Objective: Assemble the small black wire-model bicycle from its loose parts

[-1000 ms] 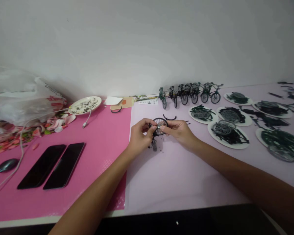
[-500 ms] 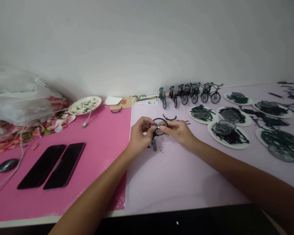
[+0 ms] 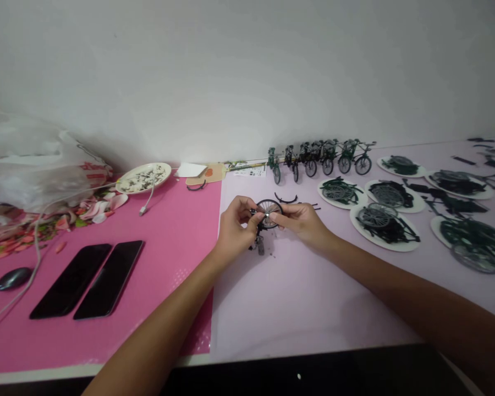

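Between my two hands is a small black model bicycle [image 3: 260,245], with a spoked wheel [image 3: 269,208] turned upward. My left hand [image 3: 240,224] pinches the bicycle beside the wheel; its fingertips partly cover the frame. From the other side, my right hand [image 3: 300,221] grips the same wheel, thumb near the hub and fingers at the rim. A curved black strip [image 3: 286,198] and thin black rods [image 3: 315,206] lie just behind my right hand. Tiny dark bits [image 3: 272,255] are scattered under the bicycle.
Several model bicycles [image 3: 328,157] stand in a row near the wall. To the right, white plates [image 3: 396,246] hold wheels and dark parts. On the pink left side are two phones [image 3: 109,280], a mouse [image 3: 13,279], a plate of small pieces [image 3: 142,190], petals [image 3: 94,212] and a plastic bag [image 3: 37,165].
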`<action>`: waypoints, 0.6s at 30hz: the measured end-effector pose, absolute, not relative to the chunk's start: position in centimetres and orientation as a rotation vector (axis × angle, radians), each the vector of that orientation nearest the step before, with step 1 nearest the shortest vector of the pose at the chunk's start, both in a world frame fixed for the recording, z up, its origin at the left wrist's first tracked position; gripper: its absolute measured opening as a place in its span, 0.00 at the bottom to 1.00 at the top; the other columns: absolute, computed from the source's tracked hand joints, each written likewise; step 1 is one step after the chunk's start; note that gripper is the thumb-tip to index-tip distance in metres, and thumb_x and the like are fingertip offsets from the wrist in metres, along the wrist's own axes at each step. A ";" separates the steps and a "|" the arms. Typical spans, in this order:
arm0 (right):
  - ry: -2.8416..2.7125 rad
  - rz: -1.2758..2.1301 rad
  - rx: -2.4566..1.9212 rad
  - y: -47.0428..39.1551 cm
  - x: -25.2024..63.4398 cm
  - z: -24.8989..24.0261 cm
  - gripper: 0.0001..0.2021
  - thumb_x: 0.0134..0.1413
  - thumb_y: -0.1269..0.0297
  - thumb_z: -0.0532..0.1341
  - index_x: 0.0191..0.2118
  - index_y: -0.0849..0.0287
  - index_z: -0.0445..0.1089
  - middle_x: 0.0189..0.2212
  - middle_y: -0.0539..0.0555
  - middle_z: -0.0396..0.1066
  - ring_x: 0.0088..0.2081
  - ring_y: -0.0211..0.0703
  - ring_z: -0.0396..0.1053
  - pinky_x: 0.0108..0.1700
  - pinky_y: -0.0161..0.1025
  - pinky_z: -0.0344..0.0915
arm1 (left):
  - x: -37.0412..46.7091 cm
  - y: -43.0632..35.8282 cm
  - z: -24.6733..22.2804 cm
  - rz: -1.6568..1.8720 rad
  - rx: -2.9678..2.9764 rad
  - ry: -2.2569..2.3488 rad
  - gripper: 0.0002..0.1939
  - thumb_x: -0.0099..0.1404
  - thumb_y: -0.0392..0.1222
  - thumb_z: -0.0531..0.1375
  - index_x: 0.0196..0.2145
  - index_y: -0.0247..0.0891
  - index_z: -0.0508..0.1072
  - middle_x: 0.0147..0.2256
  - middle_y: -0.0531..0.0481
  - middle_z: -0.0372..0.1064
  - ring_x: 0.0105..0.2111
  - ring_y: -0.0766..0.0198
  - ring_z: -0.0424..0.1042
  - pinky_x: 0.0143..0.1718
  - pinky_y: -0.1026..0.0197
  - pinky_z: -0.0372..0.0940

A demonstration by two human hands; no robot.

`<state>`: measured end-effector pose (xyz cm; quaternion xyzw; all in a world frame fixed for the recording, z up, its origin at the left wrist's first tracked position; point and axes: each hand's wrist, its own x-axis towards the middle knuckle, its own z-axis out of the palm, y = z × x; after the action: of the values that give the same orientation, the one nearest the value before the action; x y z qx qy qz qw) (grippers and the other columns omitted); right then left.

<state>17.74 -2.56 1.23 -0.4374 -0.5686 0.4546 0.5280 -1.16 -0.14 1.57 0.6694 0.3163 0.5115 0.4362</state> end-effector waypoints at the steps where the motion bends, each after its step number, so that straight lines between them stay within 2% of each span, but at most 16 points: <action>1: -1.360 1.087 -1.046 -2.5 17.8 1.2 0.19 0.48 0.47 0.74 0.35 0.61 0.83 0.27 0.52 0.76 0.29 0.39 0.68 0.34 0.39 0.70 | -1.2 -0.1 1.6 1.272 1.666 0.788 0.13 0.64 0.40 0.67 0.39 0.40 0.65 0.34 0.50 0.74 0.31 0.66 0.74 0.33 0.64 0.66; 7: -1.398 1.053 -1.059 -2.4 17.9 1.1 0.20 0.49 0.46 0.73 0.35 0.61 0.83 0.26 0.51 0.75 0.30 0.40 0.69 0.35 0.40 0.70 | -1.2 -0.1 1.6 1.257 1.663 0.776 0.12 0.65 0.41 0.67 0.39 0.39 0.66 0.34 0.50 0.74 0.31 0.66 0.74 0.32 0.64 0.67; 14: -1.369 1.041 -1.055 -2.7 17.7 1.4 0.19 0.49 0.47 0.73 0.34 0.61 0.82 0.26 0.51 0.74 0.29 0.39 0.68 0.33 0.38 0.69 | -1.4 -0.2 1.9 1.233 1.808 0.828 0.04 0.68 0.40 0.63 0.38 0.38 0.72 0.31 0.50 0.74 0.26 0.67 0.71 0.29 0.63 0.67; 16: -1.364 1.034 -1.063 -2.8 17.6 1.5 0.19 0.49 0.47 0.73 0.34 0.61 0.82 0.26 0.51 0.74 0.29 0.40 0.68 0.32 0.39 0.70 | -1.6 -0.2 2.1 1.255 1.966 0.857 0.03 0.69 0.39 0.61 0.38 0.38 0.74 0.35 0.47 0.76 0.27 0.65 0.72 0.30 0.62 0.69; 18: -1.364 1.026 -1.069 -2.8 17.5 1.6 0.19 0.49 0.47 0.73 0.35 0.61 0.82 0.26 0.51 0.75 0.28 0.40 0.68 0.32 0.40 0.71 | -2.0 -0.1 2.5 1.292 2.195 0.860 0.04 0.70 0.36 0.59 0.38 0.39 0.74 0.44 0.43 0.78 0.34 0.63 0.76 0.34 0.61 0.71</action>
<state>17.50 -2.84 1.59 -0.4485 -0.5726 0.4307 0.5342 -2.02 -0.08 2.47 0.7957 0.3118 0.4683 0.2244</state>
